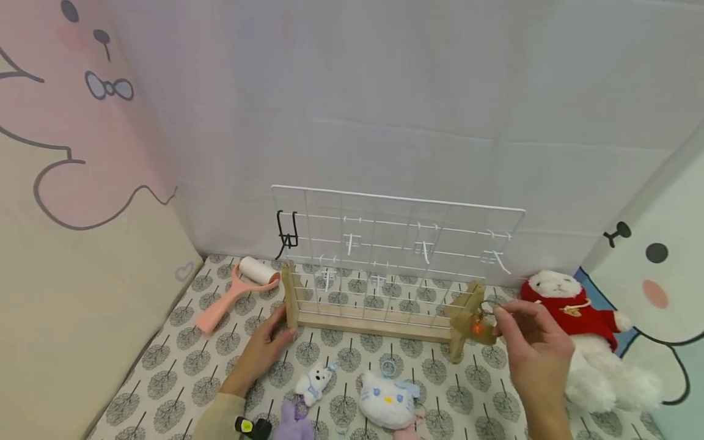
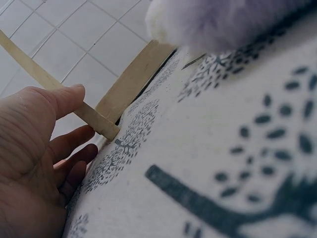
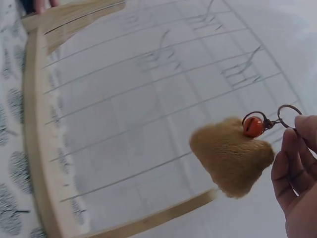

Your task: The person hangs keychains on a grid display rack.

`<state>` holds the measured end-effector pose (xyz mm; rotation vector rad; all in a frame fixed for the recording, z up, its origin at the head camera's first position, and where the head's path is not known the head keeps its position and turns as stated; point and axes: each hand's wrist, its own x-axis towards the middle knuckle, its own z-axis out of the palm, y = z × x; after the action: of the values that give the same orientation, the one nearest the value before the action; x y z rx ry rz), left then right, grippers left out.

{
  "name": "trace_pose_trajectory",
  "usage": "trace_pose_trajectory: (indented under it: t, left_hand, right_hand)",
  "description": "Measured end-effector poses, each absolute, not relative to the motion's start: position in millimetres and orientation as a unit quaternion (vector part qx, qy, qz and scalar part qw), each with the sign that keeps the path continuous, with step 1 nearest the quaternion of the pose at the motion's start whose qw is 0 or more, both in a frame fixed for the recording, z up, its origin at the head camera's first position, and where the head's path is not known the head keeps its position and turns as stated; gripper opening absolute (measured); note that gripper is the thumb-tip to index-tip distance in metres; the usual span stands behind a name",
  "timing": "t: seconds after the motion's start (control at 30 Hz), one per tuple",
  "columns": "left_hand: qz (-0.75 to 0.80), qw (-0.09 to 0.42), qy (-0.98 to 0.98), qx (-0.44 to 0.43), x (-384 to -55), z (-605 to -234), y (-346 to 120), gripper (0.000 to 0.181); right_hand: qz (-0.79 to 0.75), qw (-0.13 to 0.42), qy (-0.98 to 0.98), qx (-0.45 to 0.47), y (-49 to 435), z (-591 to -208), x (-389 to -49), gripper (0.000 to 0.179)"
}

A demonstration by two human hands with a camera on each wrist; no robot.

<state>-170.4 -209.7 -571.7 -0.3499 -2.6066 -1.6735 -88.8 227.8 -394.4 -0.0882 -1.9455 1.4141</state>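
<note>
In the head view, a white wire grid rack [image 1: 398, 198] stands upright on a wooden base [image 1: 374, 324]. My left hand [image 1: 264, 349] grips its left wooden foot [image 2: 94, 119], thumb on one side and fingers on the other. At the rack's right end, my right hand [image 1: 539, 342] pinches the metal ring [image 3: 280, 110] of a brown plush keychain [image 3: 230, 154]. The plush dangles in front of the grid in the right wrist view, an orange bell [image 3: 253, 128] beside it. Several white hooks [image 1: 425, 250] and one black hook [image 1: 288, 237] sit on the wires.
Before the rack lie a white plush dog [image 1: 315, 384], a white cat-head plush [image 1: 385, 402] and a purple plush [image 1: 294, 423]. A pink-handled lint roller [image 1: 225, 308] lies left. A white plush in red clothing [image 1: 577, 321] sits right. Behind hangs a pale curtain [image 1: 385, 110].
</note>
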Motion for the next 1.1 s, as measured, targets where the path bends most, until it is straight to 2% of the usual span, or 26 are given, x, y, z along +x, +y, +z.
trace_pose_trajectory:
  t: [0.17, 0.27, 0.57, 1.1]
  left_hand:
    - [-0.532, 0.015, -0.838, -0.119, -173, -569, -214, 0.07]
    - [-0.532, 0.018, -0.838, -0.123, -174, -570, -216, 0.07]
    - [-0.535, 0.013, -0.836, -0.121, -172, -568, -216, 0.07]
    - [-0.547, 0.002, -0.829, -0.111, -172, -572, -210, 0.07]
  right_hand:
    - [0.66, 0.427, -0.617, 0.035, 225, -371, -100, 0.017]
    - [0.695, 0.441, -0.564, 0.062, 222, -363, -109, 0.017]
    - [0.772, 0.404, -0.491, 0.008, 219, -367, -122, 0.008]
    - [0.74, 0.331, -0.573, -0.118, 222, -406, -112, 0.018]
